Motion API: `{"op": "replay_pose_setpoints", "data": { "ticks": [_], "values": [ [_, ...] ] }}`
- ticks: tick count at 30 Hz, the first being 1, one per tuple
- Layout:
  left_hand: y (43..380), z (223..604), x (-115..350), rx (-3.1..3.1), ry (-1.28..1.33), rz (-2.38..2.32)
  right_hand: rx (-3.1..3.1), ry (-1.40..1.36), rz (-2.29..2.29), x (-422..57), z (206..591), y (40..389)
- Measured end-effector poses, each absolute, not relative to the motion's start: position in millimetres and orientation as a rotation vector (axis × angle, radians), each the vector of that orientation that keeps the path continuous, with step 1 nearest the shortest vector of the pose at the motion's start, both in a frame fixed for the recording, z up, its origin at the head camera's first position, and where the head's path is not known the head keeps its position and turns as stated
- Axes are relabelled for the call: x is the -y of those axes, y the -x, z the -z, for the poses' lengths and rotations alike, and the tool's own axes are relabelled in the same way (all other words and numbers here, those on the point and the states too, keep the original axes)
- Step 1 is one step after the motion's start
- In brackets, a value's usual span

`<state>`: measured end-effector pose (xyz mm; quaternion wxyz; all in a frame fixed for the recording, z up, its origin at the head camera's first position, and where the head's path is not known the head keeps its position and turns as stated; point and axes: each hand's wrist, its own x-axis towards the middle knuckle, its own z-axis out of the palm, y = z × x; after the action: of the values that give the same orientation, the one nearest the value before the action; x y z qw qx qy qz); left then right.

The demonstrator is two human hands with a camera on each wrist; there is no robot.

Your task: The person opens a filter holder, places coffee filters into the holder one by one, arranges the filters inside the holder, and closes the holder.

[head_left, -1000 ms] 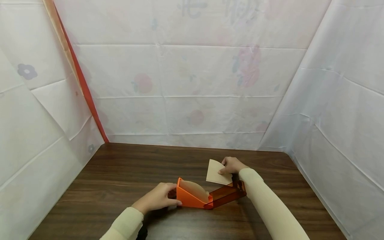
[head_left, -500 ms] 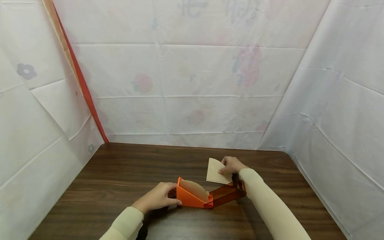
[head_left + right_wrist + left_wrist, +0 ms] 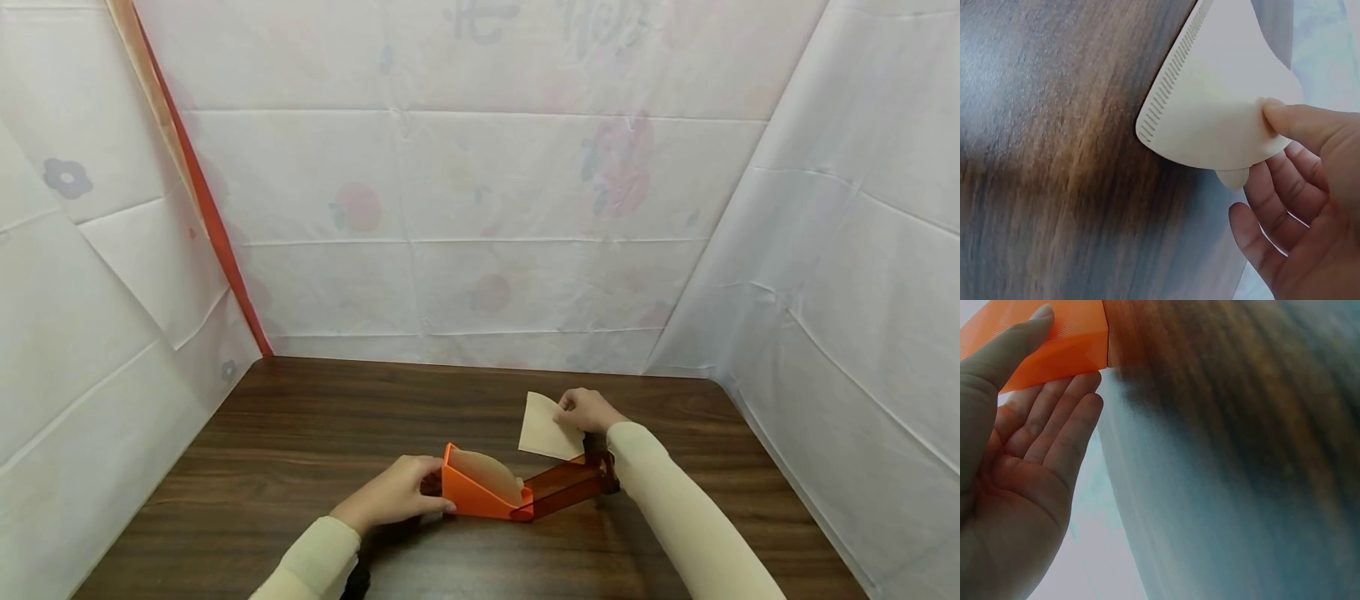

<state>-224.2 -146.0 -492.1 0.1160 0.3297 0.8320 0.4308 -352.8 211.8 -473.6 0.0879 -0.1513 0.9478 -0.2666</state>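
Observation:
An orange coffee filter holder (image 3: 468, 497) stands on the table with its see-through brown lid (image 3: 566, 485) swung out to the right. Pale coffee filters (image 3: 486, 472) fill it. My left hand (image 3: 393, 497) holds the holder's left end, thumb on the near side and fingers on the far side; the left wrist view shows the orange wall (image 3: 1082, 347) between them. Behind the lid, my right hand (image 3: 590, 410) pinches a single cream coffee filter (image 3: 544, 427) by its edge. In the right wrist view this filter (image 3: 1210, 106) shows a crimped seam and a small tab.
The dark wood-grain table (image 3: 322, 417) stretches out on all sides. Pale printed sheets (image 3: 480, 275) enclose it at the back, left and right, with a red strip (image 3: 217, 237) in the left corner. A black item (image 3: 356, 581) shows beside the left sleeve.
My right hand has shifted slightly right and away with the coffee filter, and its forearm has moved a little right. My left hand and the orange holder have stayed in place.

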Motion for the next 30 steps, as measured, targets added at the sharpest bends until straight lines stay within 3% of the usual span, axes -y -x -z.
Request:
{"op": "replay_pose_setpoints", "data": {
  "ticks": [30],
  "values": [
    [224, 491, 146, -2.451, -0.981, -1.255, -2.808, 0.563, 0.903, -221, 444, 337]
  ]
}}
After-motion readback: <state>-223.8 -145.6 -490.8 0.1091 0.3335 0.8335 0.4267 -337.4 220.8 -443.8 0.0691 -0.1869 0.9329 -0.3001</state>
